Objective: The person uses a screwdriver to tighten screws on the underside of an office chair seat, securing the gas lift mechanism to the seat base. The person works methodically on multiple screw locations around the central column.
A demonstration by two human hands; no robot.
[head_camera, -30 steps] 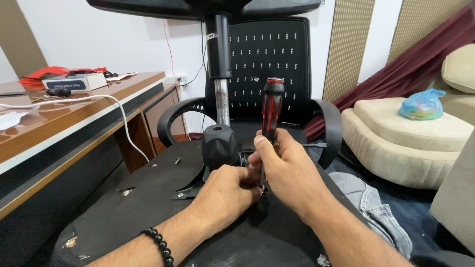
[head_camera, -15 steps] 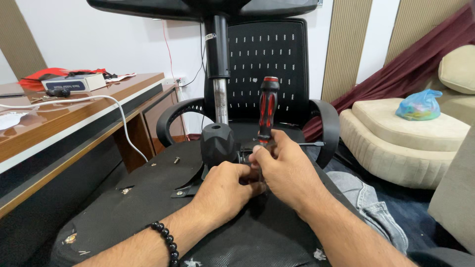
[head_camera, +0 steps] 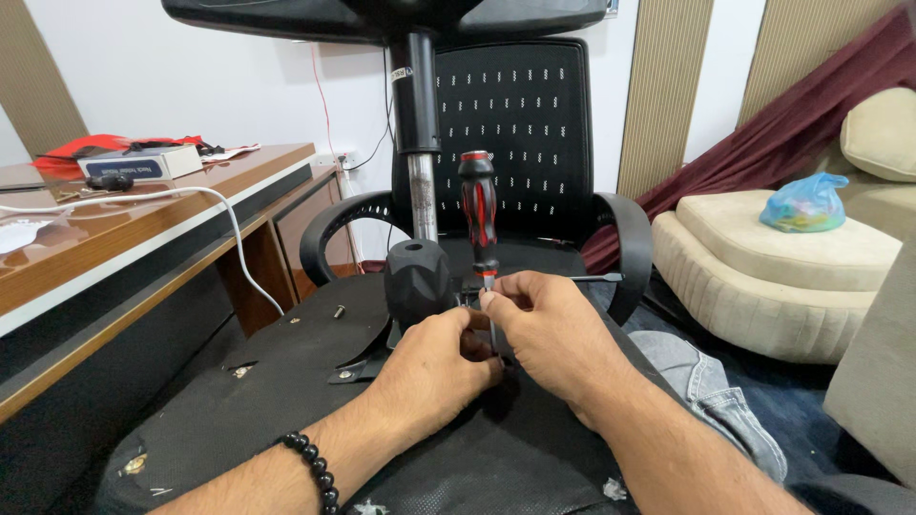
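A person is working a screwdriver [head_camera: 479, 215] into the underside of an upturned office chair seat [head_camera: 286, 381], and the head camera is catching both bare hands bunched at the tool's lower end. The right hand [head_camera: 553, 339] is pinching the metal shaft just under the handle, thumb and forefinger closed on it, the remaining fingers curled loosely beneath. The left hand [head_camera: 434, 367], a string of dark beads [head_camera: 310, 467] on its wrist, is closing around the spot where the tip is meeting the seat; what lies under those fingertips is hidden. The handle is standing upright above the fingers, glossy red with black ribbed grips. Just to the left of the fingers a matte black faceted knob [head_camera: 417, 279] is rising from the seat plate, and beyond it a bright steel column [head_camera: 421, 191] is climbing to the chair base overhead. The seat underside is looking like coarse black fabric, stapled and frayed at its edge, with a loose screw [head_camera: 339, 310] lying well left of the hands. By appearances the fastener is being seated or driven; the next move is calling for steady downward pressure with the shaft kept vertical.
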